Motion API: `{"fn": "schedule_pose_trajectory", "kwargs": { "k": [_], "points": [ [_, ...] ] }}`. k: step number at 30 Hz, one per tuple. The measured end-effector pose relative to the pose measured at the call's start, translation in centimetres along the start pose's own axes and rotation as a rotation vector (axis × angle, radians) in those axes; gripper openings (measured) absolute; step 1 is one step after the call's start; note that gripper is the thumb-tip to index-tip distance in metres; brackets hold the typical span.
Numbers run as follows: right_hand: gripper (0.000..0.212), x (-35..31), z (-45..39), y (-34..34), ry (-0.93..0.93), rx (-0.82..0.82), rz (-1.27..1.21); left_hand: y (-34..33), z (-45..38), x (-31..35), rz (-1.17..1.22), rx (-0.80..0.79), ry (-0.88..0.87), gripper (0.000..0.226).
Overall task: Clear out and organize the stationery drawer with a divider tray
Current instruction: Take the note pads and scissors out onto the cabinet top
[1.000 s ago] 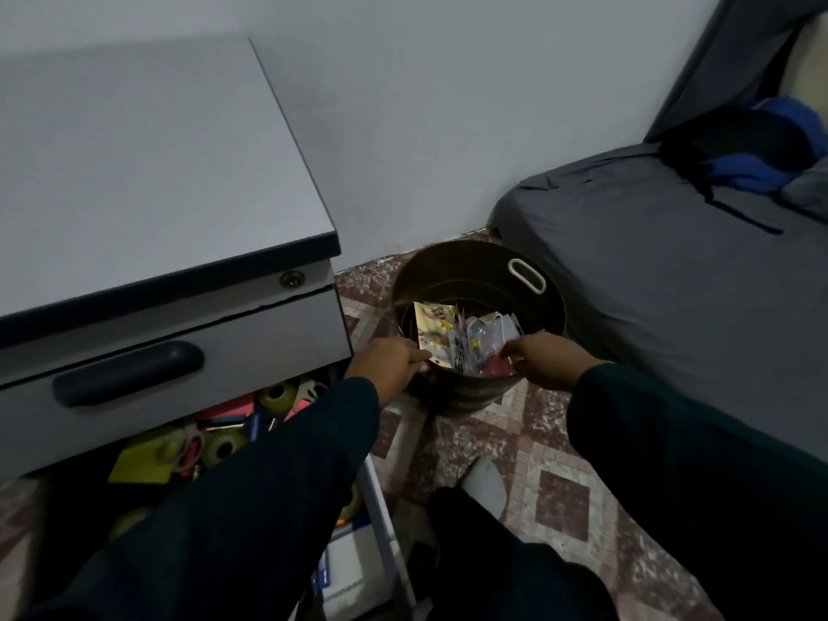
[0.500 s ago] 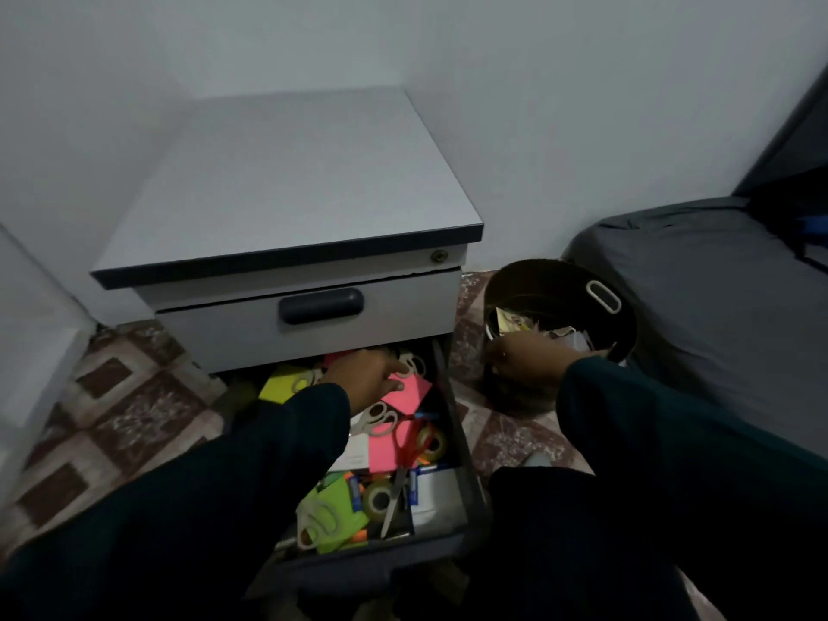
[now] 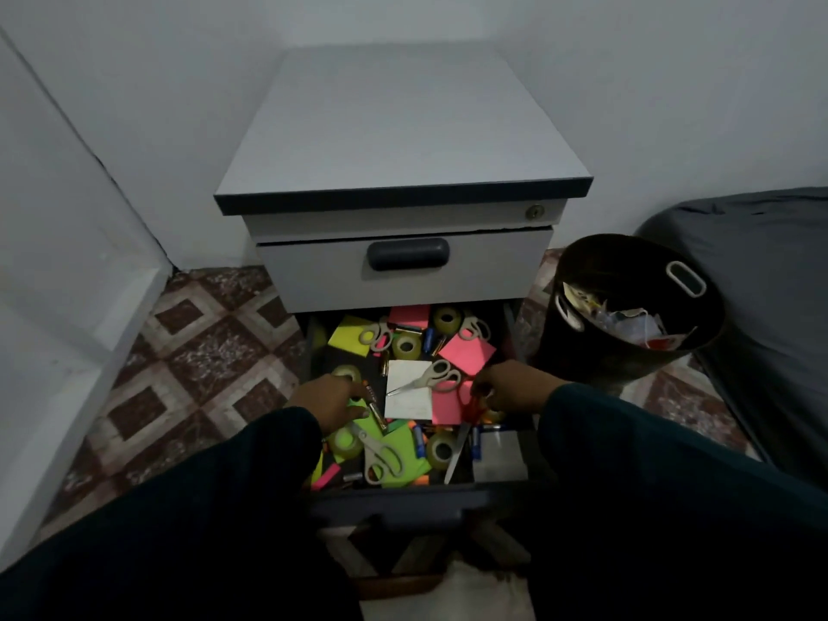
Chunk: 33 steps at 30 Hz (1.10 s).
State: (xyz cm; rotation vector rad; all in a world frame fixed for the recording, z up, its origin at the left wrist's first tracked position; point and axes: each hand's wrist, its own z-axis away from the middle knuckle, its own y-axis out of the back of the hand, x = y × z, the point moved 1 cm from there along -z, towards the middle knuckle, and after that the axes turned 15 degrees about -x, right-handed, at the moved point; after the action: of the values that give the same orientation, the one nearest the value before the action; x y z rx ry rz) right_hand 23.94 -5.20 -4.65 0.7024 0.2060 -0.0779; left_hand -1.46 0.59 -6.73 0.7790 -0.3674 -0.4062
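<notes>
The right hand (image 3: 511, 389) reaches into the open drawer (image 3: 403, 499) with its fingers curled around the red handles of a pair of scissors (image 3: 463, 430), whose blade points back toward the person. The left hand (image 3: 329, 396) rests palm down on the drawer's left side, over a green sticky note (image 3: 365, 425) and beside a small battery (image 3: 374, 407). In the dim light it cannot be told whether this hand grips anything.

The drawer is the lower one of a small grey cabinet (image 3: 403, 141) and is still full of loose stationery. Rolls of tape (image 3: 441, 448), several pairs of grey-handled scissors (image 3: 428, 378), a white notepad (image 3: 410, 401) and pink notes (image 3: 466, 351) lie jumbled and overlapping. No divider tray is in view.

The step in hand looks like emptying the drawer, so the task seems to be at an early stage. To do it well, lift the red scissors by the handles with the blade kept low and away from the other hand. Taking one kind of thing at a time would make later sorting easier. The blade lies close against a tape roll and some pens, which may drag along with it.

A dark bin (image 3: 627, 307) half full of paper scraps stands on the tiled floor just right of the cabinet. A dark-covered bed (image 3: 770, 271) sits beyond it. The closed upper drawer (image 3: 403, 271) overhangs the back of the open one, shading the things there.
</notes>
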Motion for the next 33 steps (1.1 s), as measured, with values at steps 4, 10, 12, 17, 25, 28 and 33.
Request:
{"fn": "schedule_pose_trajectory", "kwargs": {
  "k": [4, 10, 12, 17, 25, 28, 33],
  "points": [
    [0.036, 0.5, -1.7, -1.3, -0.003, -0.060, 0.045, -1.4, -1.9, -0.3, 0.024, -0.068, -0.001, 0.041],
    [0.034, 1.2, -3.6, -1.3, -0.025, -0.141, 0.075, -2.4, -4.8, 0.7, -0.142, 0.017, 0.058, 0.034],
    [0.034, 1.2, -4.0, -1.5, -0.040, -0.173, 0.107, -2.7, -5.4, 1.4, -0.189, 0.040, 0.055, 0.034],
    [0.047, 1.0, -5.7, -3.0, -0.091, -0.335, 0.229, -3.5, -7.2, 2.5, -0.252, 0.015, 0.092, 0.038],
    [0.046, 1.2, -7.1, -3.1, -0.081, -0.370, 0.224, -4.0, -8.4, 3.4, 0.023, 0.094, 0.249, 0.056],
    [0.055, 1.2, -7.3, -3.3, -0.091, -0.382, 0.233, -3.8, -9.1, 3.3, 0.109, 0.083, 0.284, 0.065],
    [0.052, 0.9, -6.8, -2.8, -0.099, -0.418, 0.203, -3.8, -9.3, 3.4, 0.151, 0.142, 0.330, 0.065]
  ]
}}
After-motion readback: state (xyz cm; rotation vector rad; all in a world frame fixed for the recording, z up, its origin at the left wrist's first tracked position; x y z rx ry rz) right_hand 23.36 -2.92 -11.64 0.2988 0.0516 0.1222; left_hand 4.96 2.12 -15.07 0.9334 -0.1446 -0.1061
